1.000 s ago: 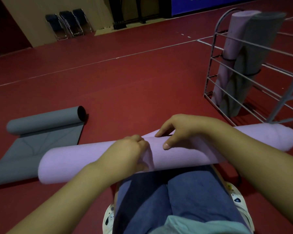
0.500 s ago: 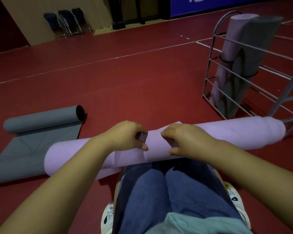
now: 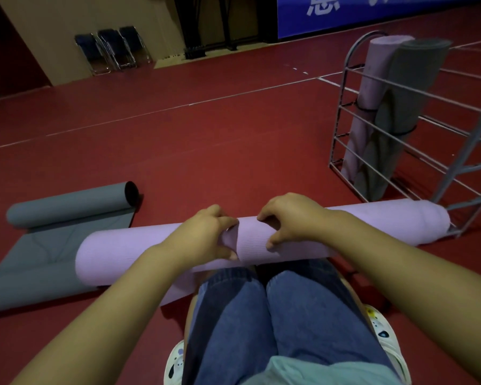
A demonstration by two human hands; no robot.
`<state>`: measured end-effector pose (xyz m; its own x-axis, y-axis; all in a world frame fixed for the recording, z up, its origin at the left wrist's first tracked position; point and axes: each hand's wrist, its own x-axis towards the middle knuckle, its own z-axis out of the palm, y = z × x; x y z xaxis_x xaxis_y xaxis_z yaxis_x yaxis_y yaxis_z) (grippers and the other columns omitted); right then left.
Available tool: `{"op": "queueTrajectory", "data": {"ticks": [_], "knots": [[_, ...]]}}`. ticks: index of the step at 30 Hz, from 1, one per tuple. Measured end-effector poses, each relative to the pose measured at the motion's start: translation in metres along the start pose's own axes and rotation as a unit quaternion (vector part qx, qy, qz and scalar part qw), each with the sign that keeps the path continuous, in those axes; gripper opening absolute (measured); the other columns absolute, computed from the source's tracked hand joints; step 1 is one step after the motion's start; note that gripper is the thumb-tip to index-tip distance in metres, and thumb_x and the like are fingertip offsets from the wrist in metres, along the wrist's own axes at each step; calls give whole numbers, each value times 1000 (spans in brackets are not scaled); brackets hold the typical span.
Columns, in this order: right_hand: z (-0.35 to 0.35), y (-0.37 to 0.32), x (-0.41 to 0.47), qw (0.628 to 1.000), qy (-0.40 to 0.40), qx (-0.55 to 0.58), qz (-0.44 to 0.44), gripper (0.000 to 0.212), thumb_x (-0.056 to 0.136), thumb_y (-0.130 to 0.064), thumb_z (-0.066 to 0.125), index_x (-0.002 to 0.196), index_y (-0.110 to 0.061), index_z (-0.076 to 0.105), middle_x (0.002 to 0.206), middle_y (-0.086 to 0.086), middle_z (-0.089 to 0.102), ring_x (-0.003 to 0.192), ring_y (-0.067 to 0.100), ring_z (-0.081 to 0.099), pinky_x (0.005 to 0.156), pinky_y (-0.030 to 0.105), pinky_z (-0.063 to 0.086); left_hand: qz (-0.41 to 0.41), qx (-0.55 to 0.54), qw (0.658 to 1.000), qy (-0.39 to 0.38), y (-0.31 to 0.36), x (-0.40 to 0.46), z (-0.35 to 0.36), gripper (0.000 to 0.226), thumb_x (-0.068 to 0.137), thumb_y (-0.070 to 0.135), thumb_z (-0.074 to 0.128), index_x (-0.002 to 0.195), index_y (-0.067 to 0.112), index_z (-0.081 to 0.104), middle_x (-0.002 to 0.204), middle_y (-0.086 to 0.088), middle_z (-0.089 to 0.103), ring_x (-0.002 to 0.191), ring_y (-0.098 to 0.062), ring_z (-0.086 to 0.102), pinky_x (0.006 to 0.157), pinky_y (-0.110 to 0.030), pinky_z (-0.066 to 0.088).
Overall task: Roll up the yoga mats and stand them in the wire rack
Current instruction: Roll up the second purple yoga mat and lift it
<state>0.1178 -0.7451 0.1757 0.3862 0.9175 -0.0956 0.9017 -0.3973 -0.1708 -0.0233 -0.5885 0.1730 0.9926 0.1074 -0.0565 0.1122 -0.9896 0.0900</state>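
While the purple mat [image 3: 372, 226] lies rolled across the red floor [image 3: 206, 151] just ahead of the knees, the left hand [image 3: 203, 237] pinches its loose edge and the right hand [image 3: 292, 220] claws its curled fingers onto the roll. At two o'clock, the wire rack [image 3: 345, 112] holds two upright mats. At nine o'clock lies a half-rolled grey mat [image 3: 67, 207].

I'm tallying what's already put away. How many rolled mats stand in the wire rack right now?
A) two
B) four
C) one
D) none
A: a purple rolled mat and a grey rolled mat stand side by side inside the wire rack, each bound with a dark strap; no others show in it.
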Motion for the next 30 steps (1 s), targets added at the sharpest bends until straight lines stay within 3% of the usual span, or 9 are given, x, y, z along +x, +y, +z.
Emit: {"op": "queueTrajectory", "data": {"ticks": [6,9,12,17,24,30], "knots": [[-9,13,11,997,-36,69,0,57,67,-43,80,119,-26,65,115,-10,66,102,12,60,89,31,49,-13,76,997,-3,2,2,12,99,60,53,80,141,18,36,123,-6,42,109,-27,44,94,-37,40],[-14,15,17,996,-55,69,-6,52,71,-41,77,119,-25,65,114,-8,67,101,14,61,89,33,49,-25,125,992,12,7,8,22,95,60,58,76,135,15,36,121,-6,41,107,-28,43,90,-40,41],[-10,11,19,998,-56,24,-16,51,72,-41,72,117,-21,62,111,-1,64,100,22,59,86,39,50,-34,106,994,24,2,16,21,89,61,63,73,129,16,42,115,-6,44,103,-29,46,83,-40,43],[24,-10,8,995,-11,-99,5,95,56,-51,83,131,-14,39,126,3,47,113,24,49,96,39,41,-24,64,997,20,-12,22,15,93,57,56,78,134,17,44,115,-5,48,102,-28,50,86,-42,45],[30,-3,10,992,64,-110,3,82,64,-47,76,130,-17,39,127,2,46,114,24,46,89,38,35,-28,154,988,1,-8,21,16,96,60,65,72,136,16,37,124,-3,47,109,-27,50,85,-37,42],[-19,4,1,989,93,-115,-6,77,61,-49,75,124,-19,43,121,1,50,108,24,48,87,38,38,-14,129,992,3,-6,30,-43,93,55,64,76,131,21,44,116,-1,52,101,-26,54,84,-37,46]]}}
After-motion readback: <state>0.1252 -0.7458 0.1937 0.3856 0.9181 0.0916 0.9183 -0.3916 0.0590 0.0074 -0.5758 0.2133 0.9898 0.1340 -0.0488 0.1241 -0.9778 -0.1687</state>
